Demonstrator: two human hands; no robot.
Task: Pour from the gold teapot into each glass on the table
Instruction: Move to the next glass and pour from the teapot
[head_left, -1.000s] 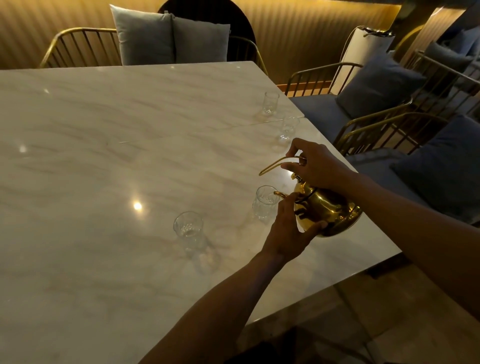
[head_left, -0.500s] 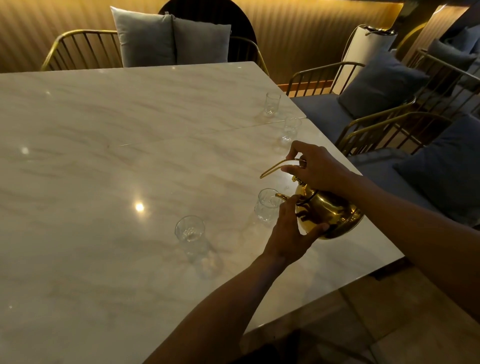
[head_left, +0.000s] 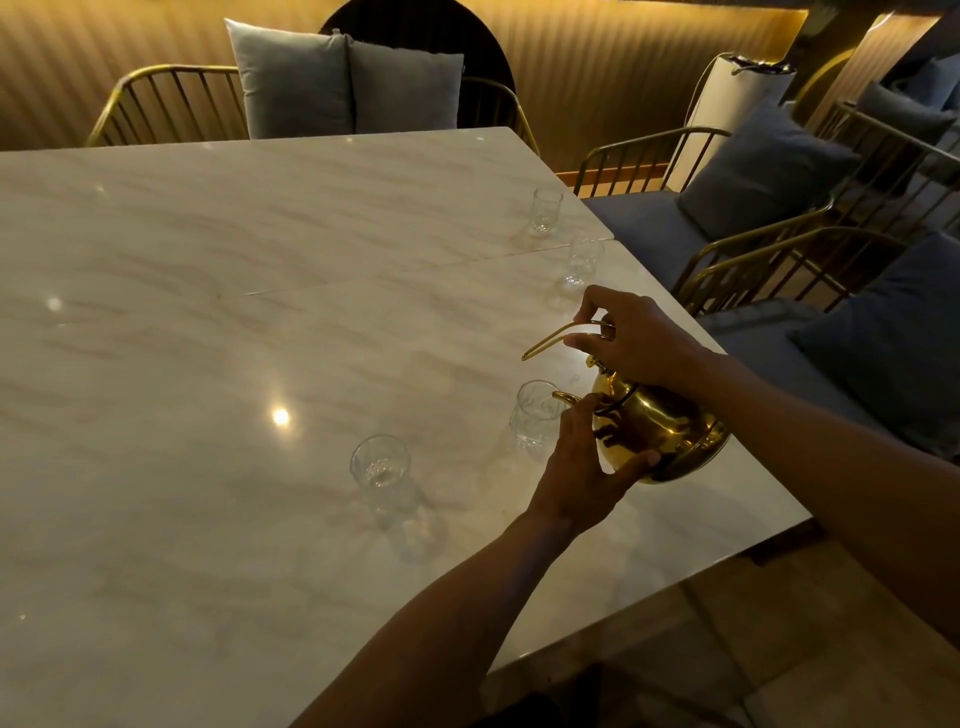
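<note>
The gold teapot (head_left: 657, 431) is tilted to the left above the marble table (head_left: 208, 312), its spout over the rim of a clear glass (head_left: 532, 415). My right hand (head_left: 641, 340) grips the teapot's thin gold handle from above. My left hand (head_left: 584, 460) cups the pot's belly from below and in front. Several clear glasses stand on the table: one nearer me (head_left: 380, 470), and two further back along the right edge (head_left: 584, 262) (head_left: 545, 209). No stream of liquid can be made out.
The table's right edge runs diagonally just under the teapot. Gold wire chairs with grey cushions (head_left: 769, 166) stand to the right, and a bench with grey pillows (head_left: 343, 85) sits behind the table.
Both hands and the teapot stay in nearly the same place over the same glass; only the view has shifted slightly.
</note>
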